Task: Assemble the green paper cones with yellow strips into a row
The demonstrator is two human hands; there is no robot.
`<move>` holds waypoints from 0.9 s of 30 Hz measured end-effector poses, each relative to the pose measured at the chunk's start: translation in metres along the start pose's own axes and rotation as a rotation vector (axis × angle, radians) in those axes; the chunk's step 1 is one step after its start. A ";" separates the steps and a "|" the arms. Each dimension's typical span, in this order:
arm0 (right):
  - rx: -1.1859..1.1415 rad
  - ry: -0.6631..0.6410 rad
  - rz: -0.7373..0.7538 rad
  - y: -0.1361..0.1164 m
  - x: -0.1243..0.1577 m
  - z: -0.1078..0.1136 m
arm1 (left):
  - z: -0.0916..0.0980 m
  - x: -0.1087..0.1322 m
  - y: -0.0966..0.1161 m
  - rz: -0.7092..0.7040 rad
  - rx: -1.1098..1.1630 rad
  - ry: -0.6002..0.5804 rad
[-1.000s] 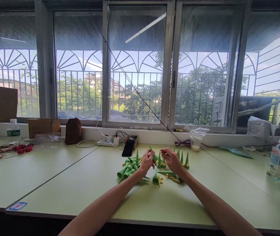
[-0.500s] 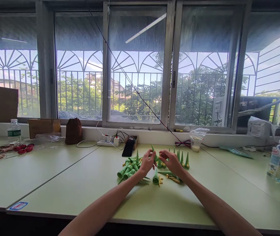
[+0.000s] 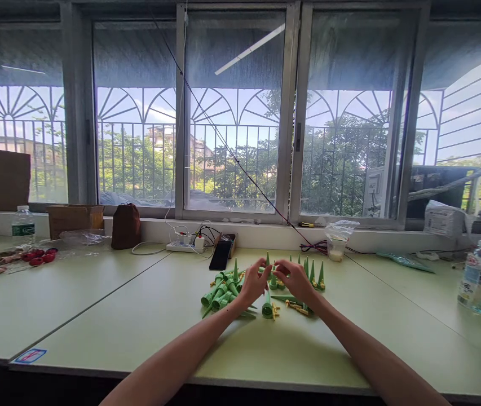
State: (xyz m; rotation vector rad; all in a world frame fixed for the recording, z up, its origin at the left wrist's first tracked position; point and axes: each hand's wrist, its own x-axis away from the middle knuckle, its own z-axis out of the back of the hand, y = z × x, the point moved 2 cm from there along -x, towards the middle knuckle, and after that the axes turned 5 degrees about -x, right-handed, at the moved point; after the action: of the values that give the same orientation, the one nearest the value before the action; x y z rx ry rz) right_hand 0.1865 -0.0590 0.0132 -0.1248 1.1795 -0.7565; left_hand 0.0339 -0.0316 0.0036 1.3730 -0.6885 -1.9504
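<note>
My left hand (image 3: 256,282) is closed around a green plastic watering spike (image 3: 268,259), its tip pointing up. Close beside it, my right hand (image 3: 294,277) is pinched at the spike's side; whatever small part it grips is hidden by the fingers. Left of my hands lies a heap of green spikes (image 3: 222,292) with bits of yellow among them. One spike (image 3: 267,306) lies just below my hands, wide end toward me, next to small yellow valves (image 3: 276,312). More yellow valves (image 3: 298,307) lie under my right wrist. Several spikes with yellow valves (image 3: 321,276) stand upright behind my right hand.
A phone (image 3: 221,255) and a power strip (image 3: 183,246) lie near the window ledge. A plastic cup in a bag (image 3: 336,245) stands at the back, a bottle (image 3: 479,277) at the right. A brown pouch (image 3: 126,226) and red items (image 3: 39,257) are leftward.
The spike in my left hand has turned from leaning left to nearly upright. My right fingers have stayed close against it.
</note>
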 end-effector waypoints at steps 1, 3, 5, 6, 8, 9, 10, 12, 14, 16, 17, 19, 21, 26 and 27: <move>-0.005 -0.002 -0.002 0.000 0.000 0.000 | 0.000 0.001 0.001 -0.010 -0.010 -0.006; -0.015 -0.002 -0.008 -0.001 0.000 0.000 | 0.001 0.002 0.001 -0.026 -0.018 -0.012; -0.015 0.001 -0.016 -0.002 0.000 0.000 | 0.001 0.002 0.002 -0.038 -0.026 -0.022; -0.013 0.000 -0.021 -0.003 0.000 0.000 | 0.002 0.002 0.002 -0.041 -0.030 -0.027; -0.010 0.001 -0.031 -0.004 0.000 -0.001 | 0.002 0.001 0.003 -0.039 -0.034 -0.031; -0.009 0.004 -0.037 -0.005 0.000 -0.001 | 0.002 0.002 0.003 -0.038 -0.036 -0.032; -0.010 0.005 -0.042 -0.005 0.001 -0.001 | 0.002 0.002 0.003 -0.039 -0.039 -0.030; -0.023 0.002 -0.055 -0.005 0.001 -0.002 | 0.001 0.002 0.003 -0.049 -0.053 -0.024; -0.041 -0.012 -0.069 -0.005 0.001 -0.002 | 0.001 0.003 0.003 -0.063 -0.072 -0.013; -0.046 -0.021 -0.079 -0.004 0.002 -0.003 | 0.000 0.003 0.005 -0.064 -0.078 -0.001; -0.042 -0.023 -0.080 -0.004 0.002 -0.003 | 0.000 0.003 0.006 -0.057 -0.075 0.006; -0.029 -0.027 -0.074 -0.004 0.002 -0.003 | 0.001 0.002 0.009 -0.033 -0.062 0.030; -0.008 -0.026 -0.063 -0.004 0.001 -0.003 | 0.002 0.000 0.012 -0.011 -0.055 0.076; 0.006 -0.019 -0.030 -0.003 0.000 -0.003 | 0.007 -0.005 0.012 -0.015 -0.076 0.204; -0.001 -0.026 -0.025 -0.003 0.000 -0.003 | 0.008 -0.006 0.011 -0.027 -0.088 0.215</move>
State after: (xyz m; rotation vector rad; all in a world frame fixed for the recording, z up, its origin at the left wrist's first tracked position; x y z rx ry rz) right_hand 0.1826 -0.0608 0.0131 -0.1500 1.1559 -0.7741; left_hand 0.0301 -0.0341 0.0182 1.5160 -0.4794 -1.7977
